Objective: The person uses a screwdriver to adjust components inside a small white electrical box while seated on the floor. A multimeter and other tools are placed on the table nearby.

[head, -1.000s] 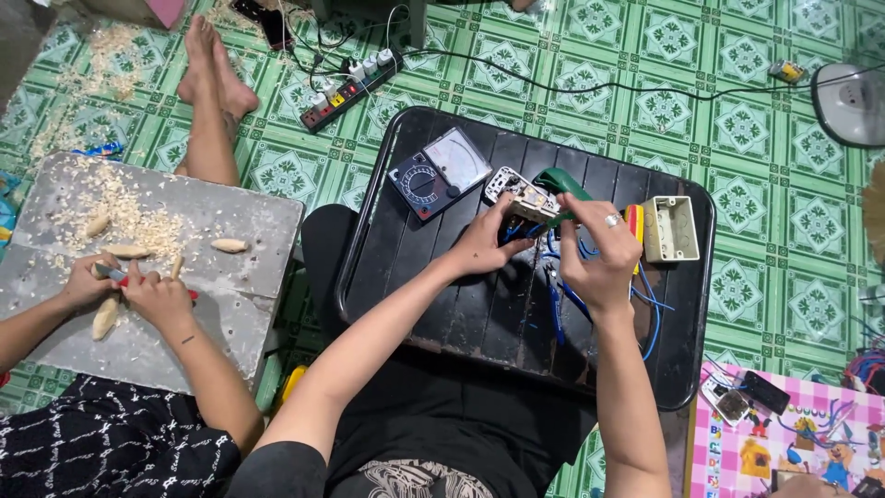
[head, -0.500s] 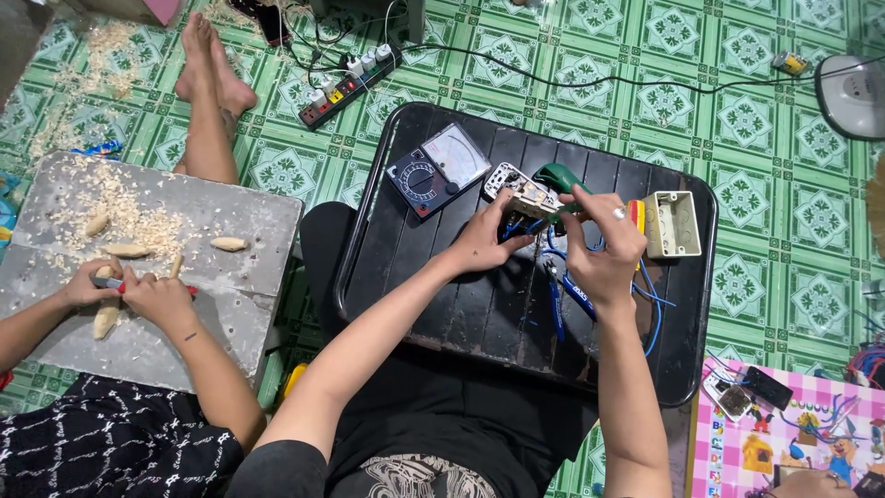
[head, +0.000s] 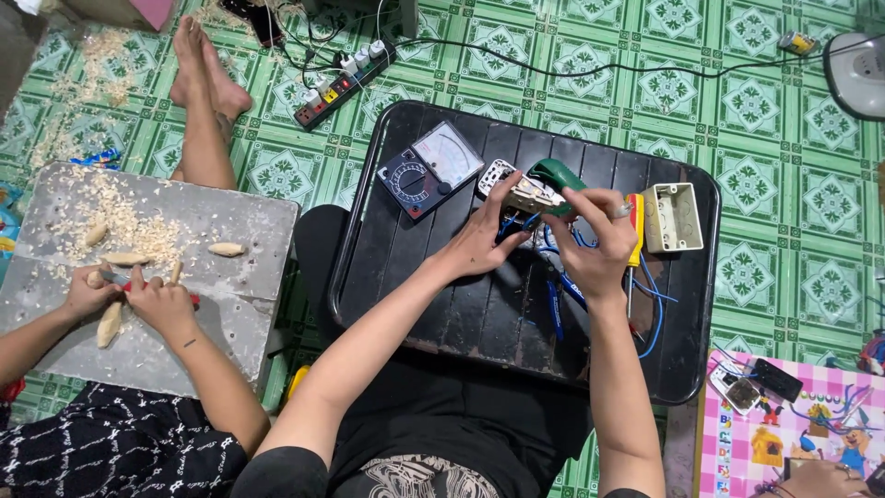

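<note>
My left hand [head: 486, 242] holds a white switch module [head: 521, 189] with blue wires [head: 653, 304] hanging from it, above a black slatted table [head: 433, 295]. My right hand [head: 595, 242] grips a green-handled tool [head: 553, 172] set against the module. An analogue multimeter [head: 429, 169] lies just left of the module. A cream wall box [head: 672, 218] and a yellow-and-red screwdriver [head: 635, 231] lie to the right of my right hand.
Another person [head: 120, 304] at the left works over pale wood pieces on a grey board [head: 230, 304]. A power strip [head: 339, 81] with cables lies on the green tiled floor behind. A pink patterned mat [head: 793, 433] with small parts sits at the lower right.
Both hands stay on the switch module, shifted slightly. The neighbour's hands have moved a little on the grey board.
</note>
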